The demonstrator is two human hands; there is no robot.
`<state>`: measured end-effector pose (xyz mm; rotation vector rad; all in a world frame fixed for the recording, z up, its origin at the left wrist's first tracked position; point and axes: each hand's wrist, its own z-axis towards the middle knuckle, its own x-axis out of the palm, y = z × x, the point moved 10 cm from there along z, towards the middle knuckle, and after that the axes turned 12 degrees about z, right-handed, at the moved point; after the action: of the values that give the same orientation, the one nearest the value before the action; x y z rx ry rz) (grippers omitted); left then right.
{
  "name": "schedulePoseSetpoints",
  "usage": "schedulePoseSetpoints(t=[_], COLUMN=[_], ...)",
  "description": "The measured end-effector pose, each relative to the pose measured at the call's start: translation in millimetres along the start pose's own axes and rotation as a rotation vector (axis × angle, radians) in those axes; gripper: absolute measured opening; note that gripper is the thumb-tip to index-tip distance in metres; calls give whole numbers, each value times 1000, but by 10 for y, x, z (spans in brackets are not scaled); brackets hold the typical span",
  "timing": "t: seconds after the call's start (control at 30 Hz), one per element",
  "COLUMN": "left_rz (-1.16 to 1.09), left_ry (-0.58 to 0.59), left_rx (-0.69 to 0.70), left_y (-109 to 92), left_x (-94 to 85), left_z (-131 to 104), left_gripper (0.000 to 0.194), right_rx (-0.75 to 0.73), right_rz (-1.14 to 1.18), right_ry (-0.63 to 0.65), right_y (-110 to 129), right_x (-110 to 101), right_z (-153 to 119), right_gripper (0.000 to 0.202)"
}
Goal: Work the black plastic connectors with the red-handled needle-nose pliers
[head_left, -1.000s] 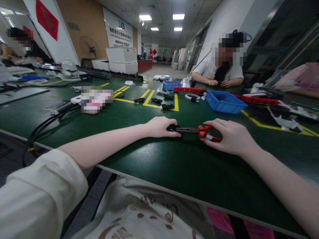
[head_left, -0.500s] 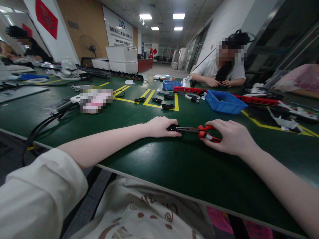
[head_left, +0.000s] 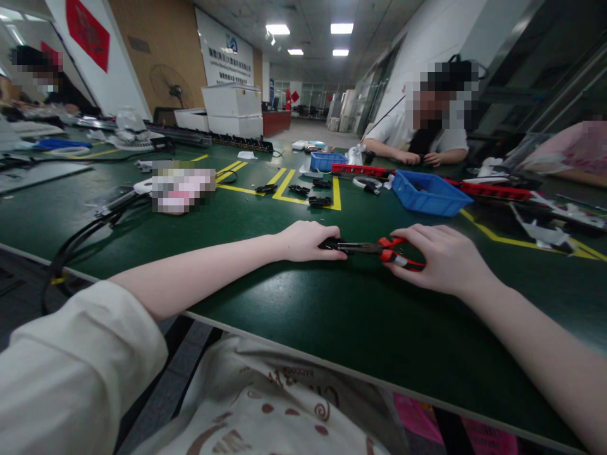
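Between thumb and fingers, my left hand point(head_left: 308, 241) grips a small black part point(head_left: 331, 244); its exact kind is mostly hidden by the fingers. My right hand point(head_left: 441, 259) is closed around the red handles of needle-nose pliers point(head_left: 386, 248). The long dark jaws point left and meet the black part; whether they clamp it I cannot tell. Both hands are just above the green table point(head_left: 303, 316). Beyond them lie several similar black parts, one of them point(head_left: 320, 201) inside a yellow tape outline point(head_left: 337, 189).
A blue bin point(head_left: 429, 194) stands beyond my right hand, with a smaller blue bin point(head_left: 328, 162) farther back. Red strips point(head_left: 363, 170) lie near them. On the left are black cables point(head_left: 90, 227) and a blurred pink object point(head_left: 184, 191). A person point(head_left: 436, 136) sits across the table.
Very little differs. The pliers and my right hand have shifted slightly to the right; both hands keep their hold.
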<state>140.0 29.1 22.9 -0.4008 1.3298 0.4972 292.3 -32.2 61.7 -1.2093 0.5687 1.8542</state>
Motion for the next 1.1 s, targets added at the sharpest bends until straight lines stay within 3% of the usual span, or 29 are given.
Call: schedulePoseSetpoints(t=[0.47, 0.87, 1.1], left_rz=[6, 33, 18], left_ry=[-10, 1, -4], left_rx=[8, 14, 12], left_y=[-5, -12, -9], left_x=[-3, 12, -1], left_z=[0, 6, -1], left_gripper=[45, 46, 45], right_rx=[-1, -126, -39], right_rz=[-1, -43, 43], right_ry=[-10, -39, 42], right_y=[21, 107, 19], right_x=[-35, 9, 89], right_z=[16, -4, -5], right_gripper=[45, 44, 44])
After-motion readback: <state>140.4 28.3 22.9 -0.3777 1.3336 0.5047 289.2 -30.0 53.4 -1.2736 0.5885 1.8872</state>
